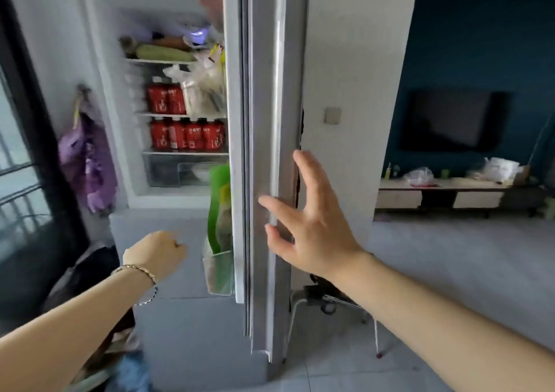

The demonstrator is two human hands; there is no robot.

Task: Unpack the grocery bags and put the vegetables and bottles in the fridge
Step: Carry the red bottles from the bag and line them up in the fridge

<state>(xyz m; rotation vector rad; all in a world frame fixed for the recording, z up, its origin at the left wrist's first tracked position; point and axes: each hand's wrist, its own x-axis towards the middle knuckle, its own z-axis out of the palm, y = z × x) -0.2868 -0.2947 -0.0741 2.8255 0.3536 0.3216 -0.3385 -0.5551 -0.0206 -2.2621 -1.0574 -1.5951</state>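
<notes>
The fridge stands open in front of me. Its door is seen edge-on in the middle of the view. My right hand lies flat against the door's outer edge, fingers spread. My left hand hangs in front of the lower fridge with its fingers curled, holding nothing. Red bottles fill two shelves. Vegetables lie on the top shelf, among them a pale green one and a carrot. A clear plastic bag sits beside the upper bottles. A green packet stands in the door bin.
A purple bag hangs on the wall left of the fridge. A dark bag sits on the floor under my left arm. A chair base is behind the door. To the right are a TV and a low cabinet.
</notes>
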